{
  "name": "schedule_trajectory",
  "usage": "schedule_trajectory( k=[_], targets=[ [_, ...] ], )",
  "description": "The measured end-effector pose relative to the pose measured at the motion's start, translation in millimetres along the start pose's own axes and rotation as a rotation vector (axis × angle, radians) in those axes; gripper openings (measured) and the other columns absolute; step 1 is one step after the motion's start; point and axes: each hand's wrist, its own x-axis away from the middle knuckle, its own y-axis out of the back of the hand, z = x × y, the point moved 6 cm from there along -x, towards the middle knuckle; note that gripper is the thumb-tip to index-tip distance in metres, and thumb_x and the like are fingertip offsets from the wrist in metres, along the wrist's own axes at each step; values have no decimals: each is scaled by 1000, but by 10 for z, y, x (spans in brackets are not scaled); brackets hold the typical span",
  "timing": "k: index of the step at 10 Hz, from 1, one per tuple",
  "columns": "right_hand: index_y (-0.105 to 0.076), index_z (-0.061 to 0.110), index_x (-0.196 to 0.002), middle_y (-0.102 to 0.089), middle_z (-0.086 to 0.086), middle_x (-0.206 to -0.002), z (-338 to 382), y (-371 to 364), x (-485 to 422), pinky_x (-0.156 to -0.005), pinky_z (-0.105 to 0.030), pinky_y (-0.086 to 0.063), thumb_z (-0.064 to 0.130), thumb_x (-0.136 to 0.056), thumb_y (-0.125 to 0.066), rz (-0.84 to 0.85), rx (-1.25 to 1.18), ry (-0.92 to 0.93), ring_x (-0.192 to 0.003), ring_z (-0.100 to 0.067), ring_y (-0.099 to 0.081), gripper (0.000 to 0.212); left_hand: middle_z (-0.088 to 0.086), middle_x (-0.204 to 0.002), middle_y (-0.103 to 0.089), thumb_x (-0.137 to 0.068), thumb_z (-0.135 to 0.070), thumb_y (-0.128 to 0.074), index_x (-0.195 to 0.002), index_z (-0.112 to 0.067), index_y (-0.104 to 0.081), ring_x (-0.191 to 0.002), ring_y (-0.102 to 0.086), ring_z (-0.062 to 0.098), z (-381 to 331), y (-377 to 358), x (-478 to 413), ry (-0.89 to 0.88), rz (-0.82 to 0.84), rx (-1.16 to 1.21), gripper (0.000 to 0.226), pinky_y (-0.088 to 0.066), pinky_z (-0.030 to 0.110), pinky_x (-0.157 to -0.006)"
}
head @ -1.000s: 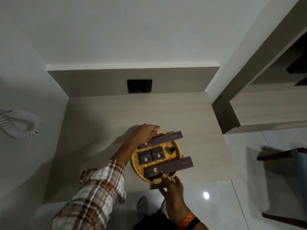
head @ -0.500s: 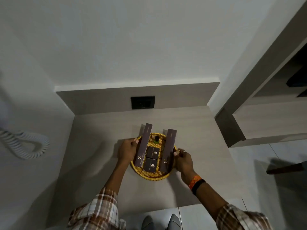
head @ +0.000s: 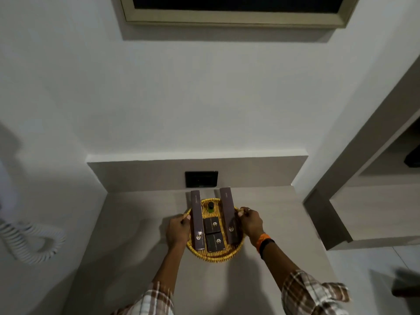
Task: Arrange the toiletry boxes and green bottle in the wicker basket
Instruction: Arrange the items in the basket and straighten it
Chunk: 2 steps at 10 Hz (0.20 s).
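A round yellow wicker basket [head: 214, 255] sits on the beige counter. Two long dark boxes lie across it front to back, the left long box [head: 196, 220] and the right long box [head: 228, 214], both sticking out past the far rim. Between them lie two small dark square boxes, one [head: 211, 225] behind the other [head: 216, 241]. The small green bottle [head: 211, 206] with a dark cap stands at the basket's far side. My left hand [head: 178, 230] grips the basket's left rim beside the left long box. My right hand [head: 251, 222] grips the right rim.
A black wall socket plate [head: 201, 179] sits just behind the basket. A white coiled cord [head: 31, 242] hangs on the left wall. A framed dark panel [head: 236, 10] is high on the wall. A recessed shelf unit [head: 372, 201] stands to the right.
The basket turned from crosswise to lengthwise boxes and slid toward the back wall. My right hand moved from the near rim to the right rim. The camera tilted up.
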Motion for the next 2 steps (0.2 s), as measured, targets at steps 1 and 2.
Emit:
schedule_trajectory(
  k=[1,2],
  targets=[
    [-68,10,-97,-68,-10,-97,41,-14,-46,-81,-33,-47,16,-101,-45,5,-17,25,-92,-26,-61,24,11,-75,-73,-98,-20,-55,-72,-21,-66,-68,-68,23,-10,-17,-50,-3,-17,-1,28,-55,37,-65],
    [-67,8,-105,-70,-14,-106,21,-6,-50,-96,-40,-51,18,-101,-47,-14,23,27,-108,-33,-64,23,5,-68,-69,-98,-23,-56,-72,-16,-67,-62,-65,16,-73,3,-11,2,-22,-21,29,-57,42,-69]
  ],
)
